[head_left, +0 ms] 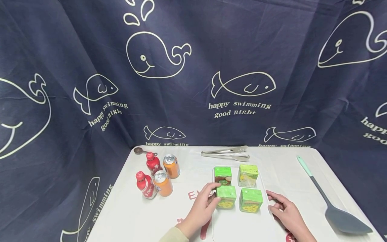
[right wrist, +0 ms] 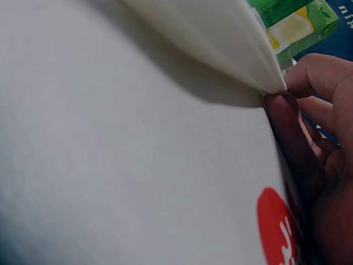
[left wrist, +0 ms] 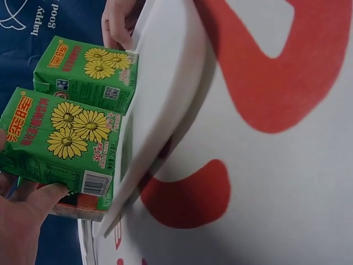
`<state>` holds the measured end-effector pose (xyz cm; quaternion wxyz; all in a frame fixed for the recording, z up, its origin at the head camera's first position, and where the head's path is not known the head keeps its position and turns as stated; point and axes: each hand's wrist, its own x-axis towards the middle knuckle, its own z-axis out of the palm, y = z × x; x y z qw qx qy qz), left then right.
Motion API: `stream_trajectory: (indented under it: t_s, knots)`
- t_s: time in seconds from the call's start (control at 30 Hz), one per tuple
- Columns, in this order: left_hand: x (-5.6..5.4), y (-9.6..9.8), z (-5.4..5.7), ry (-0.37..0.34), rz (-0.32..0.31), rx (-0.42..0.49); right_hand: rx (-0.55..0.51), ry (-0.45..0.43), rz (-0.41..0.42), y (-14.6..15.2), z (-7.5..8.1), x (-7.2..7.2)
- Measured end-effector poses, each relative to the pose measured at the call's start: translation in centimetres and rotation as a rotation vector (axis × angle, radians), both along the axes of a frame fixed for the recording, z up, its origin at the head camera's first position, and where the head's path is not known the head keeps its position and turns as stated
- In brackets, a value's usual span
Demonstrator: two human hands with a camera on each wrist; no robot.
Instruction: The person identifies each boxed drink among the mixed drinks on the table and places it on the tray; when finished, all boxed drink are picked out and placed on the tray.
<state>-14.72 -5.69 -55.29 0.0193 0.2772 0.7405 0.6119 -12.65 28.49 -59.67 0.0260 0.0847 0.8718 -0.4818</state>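
Note:
Several green drink cartons stand on a white tray (head_left: 235, 228). My left hand (head_left: 202, 205) grips the front left carton (head_left: 226, 198), printed with yellow flowers, by its left side. In the left wrist view its thumb (left wrist: 52, 196) lies against the side of that carton (left wrist: 66, 132). Beside it stands a matching flower carton (head_left: 251, 201). Behind are a carton with a brown picture (head_left: 222, 175) and a yellow-green lemon carton (head_left: 248, 175). My right hand (head_left: 285, 211) is at the tray's right edge. In the right wrist view, its fingers (right wrist: 309, 74) pinch the tray rim (right wrist: 259, 66).
Left of the tray stand two red bottles (head_left: 146, 185) and two orange cans (head_left: 163, 183). A brown scoop (head_left: 139, 150) lies behind them. Metal tongs (head_left: 226, 155) lie at the back. On the right is a dark spatula (head_left: 344, 218) with a mint handle.

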Motion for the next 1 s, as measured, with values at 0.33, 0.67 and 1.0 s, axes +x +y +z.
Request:
stream_trajectory:
  t_s: [0.33, 0.67, 1.0]
  knots:
    - [0.2, -0.3, -0.9, -0.061, 0.019, -0.022, 0.020, 0.027, 0.002, -0.2, 0.0, 0.0]
    - [0.2, -0.5, -0.9, -0.092, -0.016, 0.005, 0.012, -0.009, 0.006, 0.2, 0.0, -0.1]
    - [0.0, -1.6, 0.9, -0.036, -0.031, -0.209, -0.087, -0.080, 0.044, 0.7, 1.3, 0.2]
